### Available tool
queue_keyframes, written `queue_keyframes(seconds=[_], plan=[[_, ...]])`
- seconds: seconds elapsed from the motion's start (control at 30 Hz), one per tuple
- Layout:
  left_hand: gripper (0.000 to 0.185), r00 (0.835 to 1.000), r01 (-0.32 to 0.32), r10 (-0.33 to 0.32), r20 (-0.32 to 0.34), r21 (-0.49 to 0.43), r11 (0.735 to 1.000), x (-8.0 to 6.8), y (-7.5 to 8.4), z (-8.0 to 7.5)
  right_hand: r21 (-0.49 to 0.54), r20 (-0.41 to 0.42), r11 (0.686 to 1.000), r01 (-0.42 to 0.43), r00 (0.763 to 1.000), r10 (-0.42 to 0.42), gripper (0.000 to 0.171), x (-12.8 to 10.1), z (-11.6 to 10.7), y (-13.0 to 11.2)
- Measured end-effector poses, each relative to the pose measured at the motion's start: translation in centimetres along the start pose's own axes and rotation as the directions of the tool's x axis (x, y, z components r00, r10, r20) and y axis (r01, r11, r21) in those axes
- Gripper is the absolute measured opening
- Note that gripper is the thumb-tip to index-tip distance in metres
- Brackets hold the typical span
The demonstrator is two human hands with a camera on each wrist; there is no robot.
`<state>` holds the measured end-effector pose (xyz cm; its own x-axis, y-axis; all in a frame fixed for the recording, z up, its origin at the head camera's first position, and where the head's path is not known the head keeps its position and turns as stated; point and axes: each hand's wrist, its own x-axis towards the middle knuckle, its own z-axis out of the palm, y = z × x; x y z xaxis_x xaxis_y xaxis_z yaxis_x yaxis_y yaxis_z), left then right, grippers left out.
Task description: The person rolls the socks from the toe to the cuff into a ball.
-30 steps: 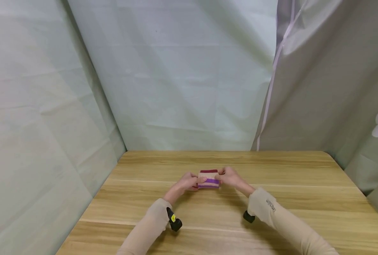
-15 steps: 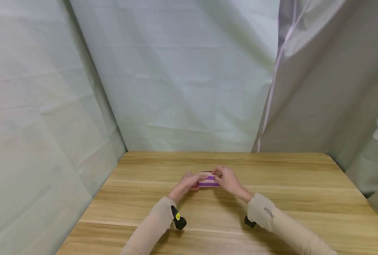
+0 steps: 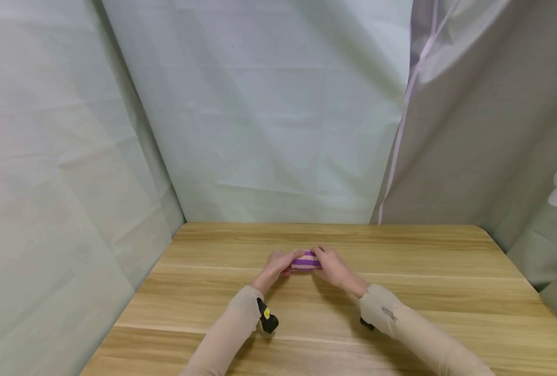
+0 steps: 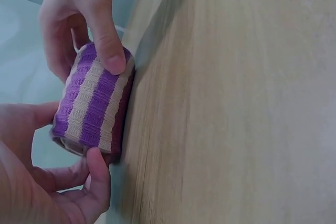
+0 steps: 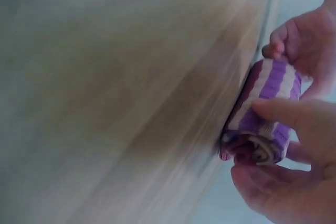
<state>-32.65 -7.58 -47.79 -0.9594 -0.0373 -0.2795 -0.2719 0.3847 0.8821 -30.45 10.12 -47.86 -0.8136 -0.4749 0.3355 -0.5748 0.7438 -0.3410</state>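
A tight roll of ribbed knit fabric, striped purple and cream, lies on the wooden table between both hands. My left hand holds its left end; in the left wrist view, the thumb and fingers of that hand pinch around the end. The right hand grips the other end, its thumb on the striped side and its fingers curled behind. Seen from the right wrist, the roll shows its spiral end with a dark red layer inside and along the underside. Part of it is hidden by fingers.
The wood-grain table reaches to pale curtains at the back and left. A greyish curtain hangs at the right. A small black camera sits at the left cuff.
The knit fabric has gone from a flatter folded shape with a dark red strip showing beyond it to a narrower roll. The right hand has shifted left and changed its grip.
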Motion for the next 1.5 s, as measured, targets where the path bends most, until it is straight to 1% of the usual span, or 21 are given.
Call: queue_keyframes(seconds=[0.07, 0.13, 0.2, 0.27, 0.33, 0.43, 0.5, 0.57, 0.6, 0.63, 0.7, 0.77, 0.87, 0.93, 0.97, 1.07, 1.13, 1.2, 1.37, 1.43, 1.5], plan=[[0.04, 1.0, -0.014, 0.014, -0.011, 0.009, 1.0, 0.1, 0.0, -0.1, -0.013, 0.019, 1.0, 0.012, 1.0, -0.012, 0.045, 0.3, 0.1, 0.2], [0.042, 0.999, -0.042, 0.044, -0.029, 0.056, 0.998, 0.2, -0.1, -0.2, -0.003, 0.045, 1.0, 0.005, 0.999, -0.005, 0.045, 0.6, 0.1, 0.4], [0.044, 0.993, -0.099, 0.105, -0.048, 0.116, 0.988, 0.2, -0.1, -0.2, 0.022, 0.069, 1.0, -0.02, 0.997, 0.018, 0.044, 0.8, 0.1, 0.5], [0.043, 0.979, -0.178, 0.193, -0.07, 0.178, 0.968, 0.3, -0.1, -0.3, 0.04, 0.087, 0.998, -0.043, 0.995, 0.04, 0.044, 1.0, 0.0, 0.5], [0.037, 0.956, -0.267, 0.286, -0.068, 0.204, 0.942, 0.2, 0.0, -0.3, 0.045, 0.098, 0.997, -0.062, 0.994, 0.058, 0.044, 1.1, -0.1, 0.6], [0.025, 0.909, -0.403, 0.417, -0.028, 0.203, 0.893, 0.2, 0.1, -0.5, 0.061, 0.128, 0.995, -0.085, 0.989, 0.076, 0.045, 1.3, -0.3, 0.5], [0.019, 0.876, -0.475, 0.482, 0.017, 0.196, 0.858, 0.2, 0.2, -0.7, 0.096, 0.155, 0.989, -0.114, 0.983, 0.098, 0.043, 1.4, -0.4, 0.4], [0.019, 0.844, -0.534, 0.529, 0.085, 0.215, 0.818, 0.4, 0.1, -1.0, 0.139, 0.183, 0.978, -0.153, 0.975, 0.126, 0.04, 1.5, -0.6, 0.5], [0.023, 0.839, -0.543, 0.529, 0.126, 0.227, 0.808, 0.4, 0.1, -1.1, 0.166, 0.2, 0.971, -0.172, 0.97, 0.137, 0.039, 1.5, -0.7, 0.6], [0.03, 0.826, -0.564, 0.537, 0.173, 0.241, 0.79, 0.4, 0.0, -1.2, 0.194, 0.215, 0.962, -0.192, 0.965, 0.15, 0.039, 1.4, -0.9, 0.7], [0.047, 0.807, -0.586, 0.525, 0.27, 0.259, 0.768, 0.4, -0.2, -1.4, 0.238, 0.248, 0.942, -0.235, 0.953, 0.175, 0.039, 1.4, -1.1, 0.9], [0.061, 0.784, -0.613, 0.515, 0.347, 0.299, 0.731, 0.4, -0.4, -1.4, 0.27, 0.272, 0.926, -0.264, 0.943, 0.19, 0.04, 1.2, -1.4, 1.0], [0.063, 0.755, -0.65, 0.524, 0.394, 0.342, 0.679, 0.4, -0.6, -1.3, 0.271, 0.286, 0.925, -0.267, 0.94, 0.187, 0.041, 0.9, -1.5, 0.9], [0.058, 0.748, -0.662, 0.534, 0.396, 0.378, 0.647, 0.5, -0.7, -1.2, 0.228, 0.279, 0.95, -0.213, 0.949, 0.146, 0.041, 0.7, -1.6, 0.8], [0.056, 0.746, -0.664, 0.534, 0.397, 0.383, 0.642, 0.5, -0.8, -1.2, 0.207, 0.275, 0.961, -0.182, 0.954, 0.121, 0.042, 0.6, -1.6, 0.7], [0.052, 0.744, -0.666, 0.533, 0.403, 0.383, 0.64, 0.4, -0.9, -1.4, 0.141, 0.254, 0.987, -0.072, 0.967, 0.034, 0.05, 0.3, -1.7, 0.5], [0.052, 0.748, -0.66, 0.525, 0.407, 0.363, 0.658, 0.4, -0.9, -1.5, 0.119, 0.237, 0.993, -0.028, 0.972, -0.001, 0.057, 0.3, -1.7, 0.3], [0.052, 0.753, -0.647, 0.512, 0.412, 0.327, 0.689, 0.3, -0.8, -1.7, 0.132, 0.223, 0.991, -0.024, 0.975, -0.006, 0.061, 0.2, -1.8, 0.2], [0.055, 0.785, -0.578, 0.474, 0.399, 0.194, 0.793, 0.0, -0.6, -2.0, 0.216, 0.179, 0.975, -0.055, 0.984, 0.016, 0.059, 0.0, -1.9, 0.6], [0.057, 0.793, -0.547, 0.466, 0.392, 0.121, 0.828, -0.2, -0.4, -2.0, 0.291, 0.162, 0.954, -0.073, 0.986, 0.026, 0.056, -0.1, -2.0, 0.8], [0.056, 0.79, -0.524, 0.47, 0.393, 0.034, 0.851, -0.3, -0.2, -1.9, 0.397, 0.166, 0.912, -0.106, 0.985, 0.043, 0.055, -0.2, -2.2, 1.1]])
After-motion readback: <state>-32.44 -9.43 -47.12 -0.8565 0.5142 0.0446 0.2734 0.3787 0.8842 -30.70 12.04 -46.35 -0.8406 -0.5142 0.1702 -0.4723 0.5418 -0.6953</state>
